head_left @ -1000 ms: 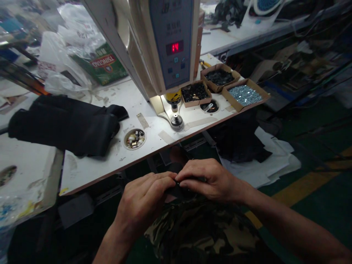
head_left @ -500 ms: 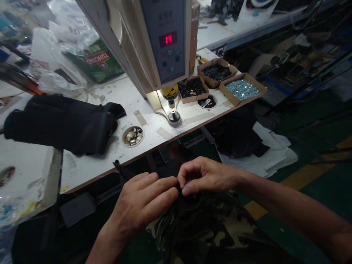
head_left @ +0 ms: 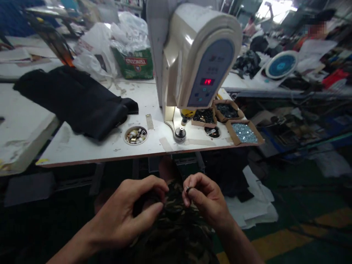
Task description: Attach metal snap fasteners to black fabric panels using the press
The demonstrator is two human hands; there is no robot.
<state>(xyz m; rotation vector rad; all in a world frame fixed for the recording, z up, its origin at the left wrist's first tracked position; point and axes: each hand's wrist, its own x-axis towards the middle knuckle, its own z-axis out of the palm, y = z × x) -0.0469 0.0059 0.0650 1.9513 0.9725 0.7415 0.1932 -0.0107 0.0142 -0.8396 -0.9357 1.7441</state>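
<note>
My left hand (head_left: 132, 212) is curled over my lap, its fingers closed on a piece of dark fabric (head_left: 147, 200) that is hard to make out. My right hand (head_left: 203, 198) is just to the right of it, pinching a small dark ring-shaped part (head_left: 189, 189) between thumb and forefinger. Both hands hover above camouflage trousers (head_left: 176, 227), below the front edge of the white worktable (head_left: 90, 146). On the table stands a cream press machine (head_left: 192, 58) with a red digit display (head_left: 207, 81) and a lit anvil (head_left: 180, 134).
A heap of black fabric (head_left: 74, 99) lies on the table's left. A round recessed dish of small metal parts (head_left: 135, 135) sits near the edge. Cardboard boxes of dark and silvery fasteners (head_left: 243, 132) stand right of the machine. White sheets (head_left: 253, 205) lie on the floor.
The view has tilted up, showing more of the machine. My hands have drawn apart; the right one has lifted off the fabric with a small part pinched in it.
</note>
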